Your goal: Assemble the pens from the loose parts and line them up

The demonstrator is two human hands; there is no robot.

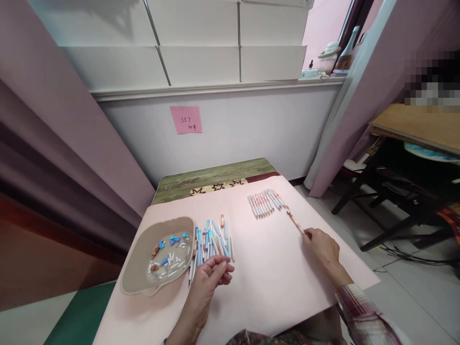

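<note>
Slim brownish-pink pen (296,223): right side of the pink-covered counter (266,275), far end just beside a row of pale slim pens (261,206). Right hand (322,249): grip pinches its near end. Left hand (212,275): fingers curled (cannot tell if holding anything), near blue-and-brown pens (200,244) and a beige plastic basin (134,268).

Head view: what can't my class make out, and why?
In the head view:
Pen in the right hand: near end, hidden by the grip.
Loose pens: some near ends, behind the left hand.
Small pieces in the basin: exact shapes, too small.
Wooden desk: right side, cut off by the edge.
</note>
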